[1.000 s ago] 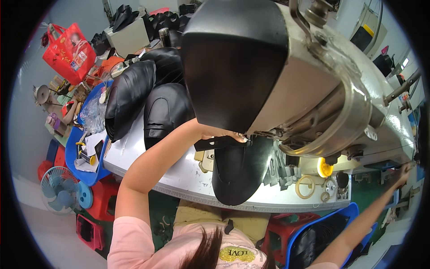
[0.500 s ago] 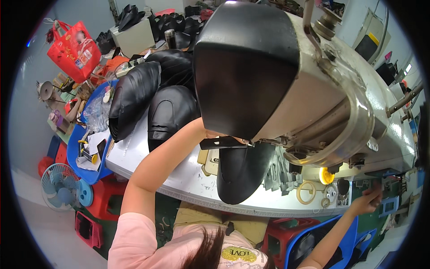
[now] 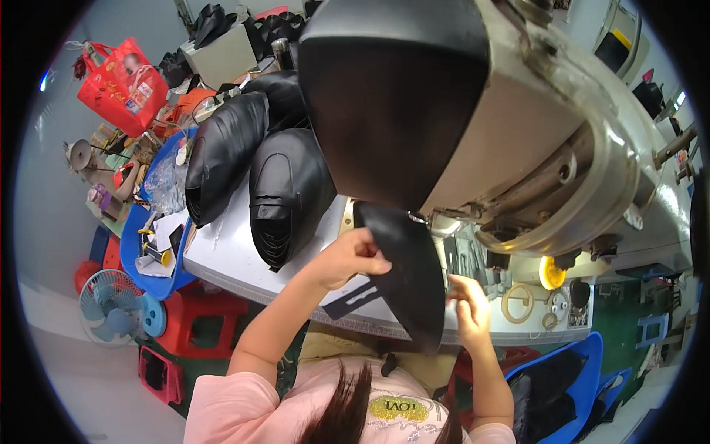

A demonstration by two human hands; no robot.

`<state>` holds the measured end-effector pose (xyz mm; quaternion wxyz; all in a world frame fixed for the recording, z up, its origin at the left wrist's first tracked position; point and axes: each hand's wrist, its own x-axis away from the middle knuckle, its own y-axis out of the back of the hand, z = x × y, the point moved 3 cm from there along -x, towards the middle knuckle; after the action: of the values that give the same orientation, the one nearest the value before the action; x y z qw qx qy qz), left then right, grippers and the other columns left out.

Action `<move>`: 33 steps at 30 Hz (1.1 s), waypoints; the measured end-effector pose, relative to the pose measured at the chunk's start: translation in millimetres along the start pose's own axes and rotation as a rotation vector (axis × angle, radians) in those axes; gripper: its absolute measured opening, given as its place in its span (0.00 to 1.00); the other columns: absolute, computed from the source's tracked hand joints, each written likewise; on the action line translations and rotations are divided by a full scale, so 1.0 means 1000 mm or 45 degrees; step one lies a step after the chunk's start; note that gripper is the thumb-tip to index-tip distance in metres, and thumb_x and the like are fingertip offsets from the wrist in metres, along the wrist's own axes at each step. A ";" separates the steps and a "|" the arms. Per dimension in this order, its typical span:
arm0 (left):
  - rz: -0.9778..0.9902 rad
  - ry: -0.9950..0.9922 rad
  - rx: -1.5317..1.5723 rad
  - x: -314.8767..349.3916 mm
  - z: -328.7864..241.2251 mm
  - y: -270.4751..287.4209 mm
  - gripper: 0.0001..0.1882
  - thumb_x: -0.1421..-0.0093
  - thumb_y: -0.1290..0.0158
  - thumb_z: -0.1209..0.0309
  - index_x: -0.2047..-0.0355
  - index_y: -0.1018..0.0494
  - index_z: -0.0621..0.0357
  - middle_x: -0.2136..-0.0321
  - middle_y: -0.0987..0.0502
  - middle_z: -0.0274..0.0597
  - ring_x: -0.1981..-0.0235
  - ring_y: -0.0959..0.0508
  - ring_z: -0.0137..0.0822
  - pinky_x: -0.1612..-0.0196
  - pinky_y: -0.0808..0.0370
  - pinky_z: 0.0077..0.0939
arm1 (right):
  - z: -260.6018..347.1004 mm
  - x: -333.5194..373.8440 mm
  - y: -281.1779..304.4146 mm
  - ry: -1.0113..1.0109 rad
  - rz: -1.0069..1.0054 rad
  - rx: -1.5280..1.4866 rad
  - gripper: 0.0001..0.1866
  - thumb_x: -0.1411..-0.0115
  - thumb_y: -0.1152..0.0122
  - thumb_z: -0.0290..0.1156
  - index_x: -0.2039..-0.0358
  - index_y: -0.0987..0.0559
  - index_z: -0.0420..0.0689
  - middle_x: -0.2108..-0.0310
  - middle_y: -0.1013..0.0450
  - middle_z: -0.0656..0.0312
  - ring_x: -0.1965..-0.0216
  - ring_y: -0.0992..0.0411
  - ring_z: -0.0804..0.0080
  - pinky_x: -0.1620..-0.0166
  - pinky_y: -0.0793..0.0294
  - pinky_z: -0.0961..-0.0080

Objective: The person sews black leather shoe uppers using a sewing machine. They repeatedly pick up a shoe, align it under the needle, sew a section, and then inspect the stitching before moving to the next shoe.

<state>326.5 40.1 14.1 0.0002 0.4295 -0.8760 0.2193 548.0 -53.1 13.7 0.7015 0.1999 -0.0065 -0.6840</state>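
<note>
A curved black leather shoe-upper piece point(image 3: 414, 277) slants down from under the sewing machine's head point(image 3: 481, 170), its pointed end past the table's front edge. My left hand point(image 3: 346, 259) pinches its left edge, the thumb lying over the leather. At the opposite edge is my right hand point(image 3: 472, 311), its fingers bent and a little apart with nothing visible in them; whether they touch the leather I cannot tell. A flat dark piece with cut-out slots point(image 3: 353, 297) lies below my left hand. The machine head hides the upper end of the leather.
Stacked black shoe uppers point(image 3: 288, 185) stand on the white table point(image 3: 229, 255) at left. Several grey strips point(image 3: 470, 255) and a tape ring point(image 3: 518, 303) lie to the right. Blue bins point(image 3: 588, 355) flank the table; a fan point(image 3: 111, 311) and red stool point(image 3: 200, 318) are at left.
My right hand has come in from the far right to the leather's edge. My left hand has drawn back from beneath the machine head, and the leather has turned and shifted nearer me.
</note>
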 end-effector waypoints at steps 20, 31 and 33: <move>0.159 -0.676 -0.145 0.049 0.004 -0.004 0.06 0.54 0.47 0.76 0.74 0.30 0.56 0.74 0.30 0.36 0.60 0.30 0.39 0.46 0.44 0.38 | 0.028 -0.006 -0.014 0.043 0.030 -0.389 0.02 0.51 0.50 0.20 0.74 0.29 0.38 0.77 0.37 0.60 0.82 0.42 0.79 0.79 0.42 0.86; -0.061 0.313 0.370 0.074 0.083 -0.034 0.23 0.44 0.50 0.65 0.50 0.38 0.61 0.55 0.33 0.41 0.54 0.32 0.34 0.49 0.35 0.32 | 0.017 -0.023 0.007 -0.176 -0.424 -0.143 0.07 0.54 0.39 0.22 0.80 0.29 0.41 0.82 0.36 0.72 0.80 0.42 0.87 0.76 0.43 0.89; -0.075 0.337 -0.167 0.079 0.076 -0.049 0.22 0.43 0.51 0.62 0.51 0.37 0.61 0.56 0.32 0.40 0.54 0.33 0.32 0.50 0.36 0.30 | 0.009 -0.032 -0.002 -0.240 -0.289 -0.156 0.07 0.54 0.38 0.23 0.80 0.29 0.40 0.82 0.36 0.72 0.80 0.41 0.87 0.75 0.42 0.89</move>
<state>327.6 -75.1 -21.3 0.1502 0.4214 -0.8678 0.2163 541.7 -24.8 30.2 0.6268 0.0912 -0.0078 -0.7738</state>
